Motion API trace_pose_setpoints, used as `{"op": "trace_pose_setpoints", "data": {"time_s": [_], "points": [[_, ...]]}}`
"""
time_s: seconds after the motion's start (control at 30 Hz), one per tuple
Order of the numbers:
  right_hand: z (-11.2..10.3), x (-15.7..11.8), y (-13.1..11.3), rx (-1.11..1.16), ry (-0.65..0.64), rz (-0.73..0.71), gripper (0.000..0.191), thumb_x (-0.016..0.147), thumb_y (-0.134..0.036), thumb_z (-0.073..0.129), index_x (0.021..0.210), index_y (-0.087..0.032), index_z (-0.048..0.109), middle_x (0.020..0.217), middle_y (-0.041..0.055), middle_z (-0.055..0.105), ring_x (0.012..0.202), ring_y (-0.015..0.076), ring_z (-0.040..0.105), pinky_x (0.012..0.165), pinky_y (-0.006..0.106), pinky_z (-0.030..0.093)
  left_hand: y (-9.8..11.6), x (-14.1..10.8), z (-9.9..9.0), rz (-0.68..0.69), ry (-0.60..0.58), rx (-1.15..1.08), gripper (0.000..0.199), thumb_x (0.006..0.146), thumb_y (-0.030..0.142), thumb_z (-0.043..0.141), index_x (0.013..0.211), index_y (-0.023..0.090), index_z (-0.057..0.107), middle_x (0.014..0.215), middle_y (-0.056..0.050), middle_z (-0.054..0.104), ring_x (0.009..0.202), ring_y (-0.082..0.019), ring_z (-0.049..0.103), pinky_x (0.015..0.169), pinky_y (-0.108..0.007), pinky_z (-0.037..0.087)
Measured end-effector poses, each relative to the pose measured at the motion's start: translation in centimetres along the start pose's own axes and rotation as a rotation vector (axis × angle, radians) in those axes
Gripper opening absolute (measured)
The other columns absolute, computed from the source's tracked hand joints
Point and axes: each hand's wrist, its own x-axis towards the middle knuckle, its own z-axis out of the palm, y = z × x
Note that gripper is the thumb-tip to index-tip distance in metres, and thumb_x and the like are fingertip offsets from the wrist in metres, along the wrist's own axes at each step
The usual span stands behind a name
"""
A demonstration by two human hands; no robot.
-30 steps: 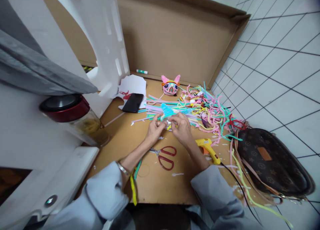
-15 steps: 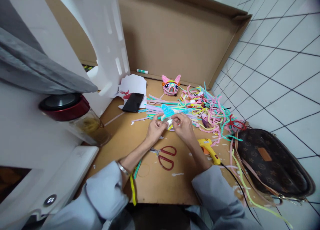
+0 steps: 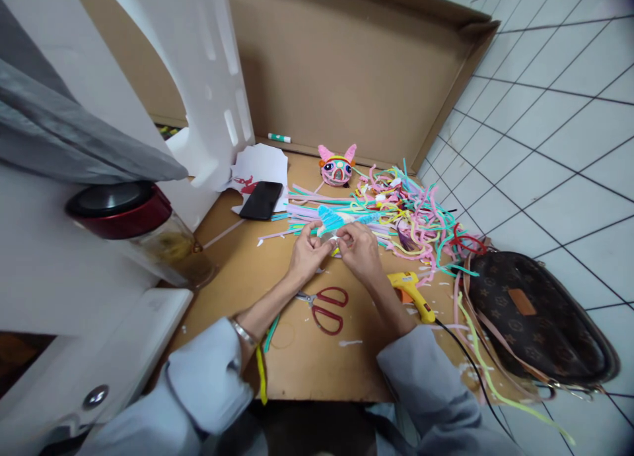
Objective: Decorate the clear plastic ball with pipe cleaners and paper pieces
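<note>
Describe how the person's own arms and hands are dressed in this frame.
Both arms wear loose, pale grey-blue long sleeves, pushed up to leave the forearms bare. The left hand has a thin silver bangle at the wrist. The right hand is bare: no glove, no ring visible.

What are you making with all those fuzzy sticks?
A person sits at a cardboard sheet on the floor, and both hands meet over a small light-blue fuzzy piece. The left hand and the right hand pinch it between their fingertips. Behind it lies a heap of coloured pipe cleaners and a finished pink-eared fuzzy head. Red scissors and a yellow glue gun lie near the wrists, untouched. A phone and a brown bag lie at the sides.
</note>
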Motion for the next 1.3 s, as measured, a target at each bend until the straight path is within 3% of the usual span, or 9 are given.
{"op": "trace_pose_setpoints", "data": {"time_s": [0.67,1.3], "points": [[-0.20,0.15,0.12,0.097,0.064,0.127,0.010,0.073,-0.015,0.060,0.081,-0.020,0.064,0.073,0.0014,0.059,0.073,0.0198,0.055,0.072,0.033,0.044,-0.04,0.36,-0.04,-0.002,0.009,-0.013,0.059,0.068,0.036,0.073,0.118,0.013,0.052,0.045,0.015,0.036,0.042,-0.007,0.032,0.047,-0.021,0.026],[0.25,-0.04,0.22,0.092,0.068,0.050,0.013,0.078,-0.012,0.056,0.078,-0.021,0.066,0.078,0.0032,0.063,0.074,0.0191,0.057,0.072,0.033,0.045,-0.10,0.44,-0.02,-0.002,0.009,-0.050,0.060,0.067,0.036,0.075,0.118,0.013,0.052,0.045,0.015,0.035,0.041,-0.007,0.030,0.047,-0.020,0.024]]}}
